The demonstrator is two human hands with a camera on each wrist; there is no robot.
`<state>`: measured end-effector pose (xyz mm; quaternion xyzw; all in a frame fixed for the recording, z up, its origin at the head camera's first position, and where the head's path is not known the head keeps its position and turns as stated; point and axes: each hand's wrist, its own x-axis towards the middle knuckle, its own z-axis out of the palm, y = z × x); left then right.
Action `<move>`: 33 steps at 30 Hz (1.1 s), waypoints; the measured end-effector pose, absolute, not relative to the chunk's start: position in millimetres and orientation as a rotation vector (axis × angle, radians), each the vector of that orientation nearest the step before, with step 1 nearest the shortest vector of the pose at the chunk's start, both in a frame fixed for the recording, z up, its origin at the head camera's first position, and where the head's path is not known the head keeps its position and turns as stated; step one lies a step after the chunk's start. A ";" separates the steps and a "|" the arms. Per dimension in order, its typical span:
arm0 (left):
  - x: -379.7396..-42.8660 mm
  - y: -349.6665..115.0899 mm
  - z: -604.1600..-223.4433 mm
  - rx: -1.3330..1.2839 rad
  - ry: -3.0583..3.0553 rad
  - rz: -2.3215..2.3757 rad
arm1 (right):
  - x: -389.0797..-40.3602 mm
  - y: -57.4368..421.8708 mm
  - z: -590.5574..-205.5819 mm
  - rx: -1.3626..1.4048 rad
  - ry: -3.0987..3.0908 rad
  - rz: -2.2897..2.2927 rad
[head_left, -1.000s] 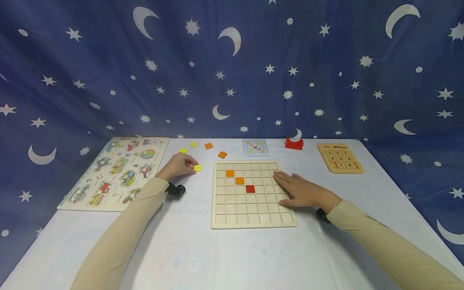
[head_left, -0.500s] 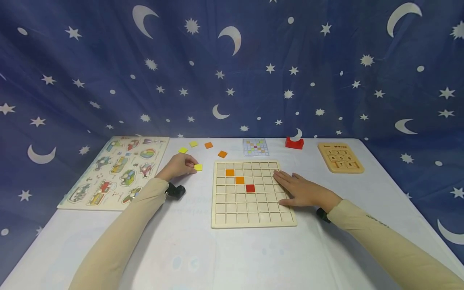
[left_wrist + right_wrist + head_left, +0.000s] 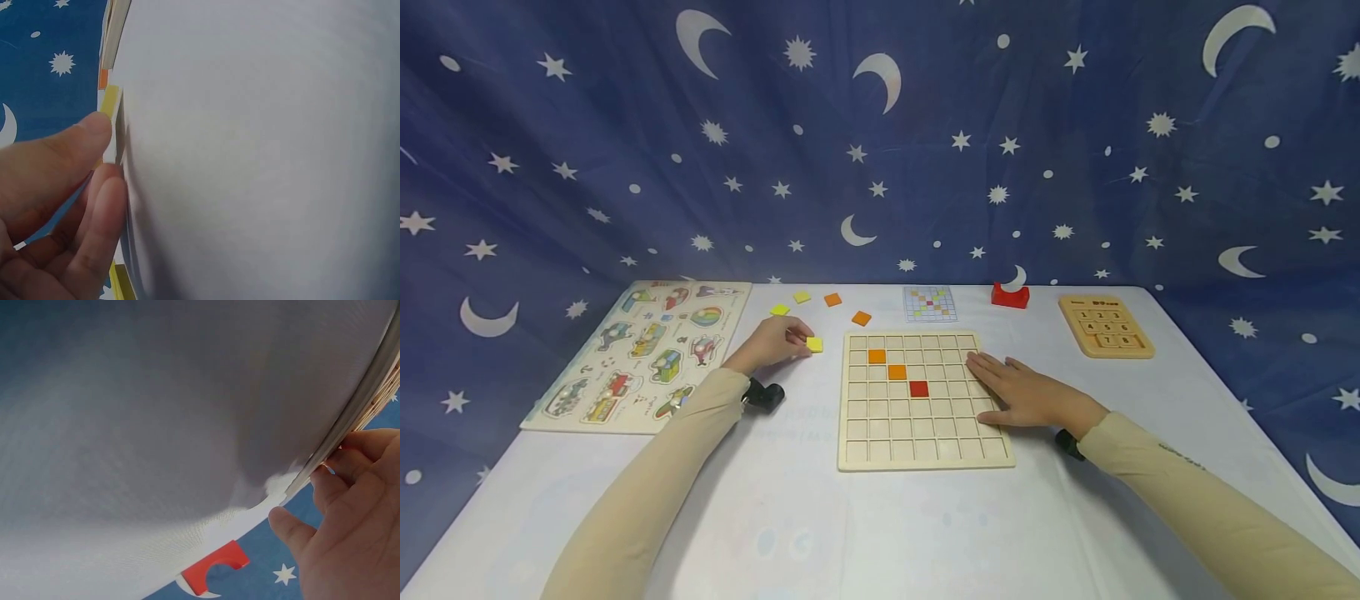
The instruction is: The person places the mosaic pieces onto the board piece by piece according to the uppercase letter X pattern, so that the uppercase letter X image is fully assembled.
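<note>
My left hand pinches a square yellow tile between thumb and fingers, left of a pale wooden grid board. Up close in the left wrist view, the tile shows its thin edge just beyond the thumb, close over the white cloth. On the board, an orange tile, a second orange tile and a red tile form a diagonal. My right hand rests on the board's right side with fingers spread; the right wrist view has its fingertips at the board's edge.
Behind the left hand lie two loose yellow tiles and two orange tiles. A vehicle picture puzzle covers the table's left. At the back are a pattern card, a red arch block and a wooden number puzzle.
My left hand has shifted slightly to the right, toward the board, with the yellow tile pinched. The right hand keeps its place on the board.
</note>
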<state>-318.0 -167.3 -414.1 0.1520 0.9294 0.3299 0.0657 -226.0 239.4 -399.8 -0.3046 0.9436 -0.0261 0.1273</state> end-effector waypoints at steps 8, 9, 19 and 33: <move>-318.7 -168.0 -413.9 0.475 2.790 1.014 | -227.1 239.9 -399.4 -0.876 2.738 -0.081; -318.4 -167.9 -413.8 0.481 2.786 1.016 | -227.3 239.9 -399.5 -0.876 2.739 -0.077; -318.2 -167.9 -412.0 0.474 2.771 1.008 | -226.8 239.9 -398.7 -0.892 2.744 -0.078; -318.4 -164.5 -414.6 0.427 2.785 1.026 | -227.5 240.9 -401.3 -0.900 2.740 -0.091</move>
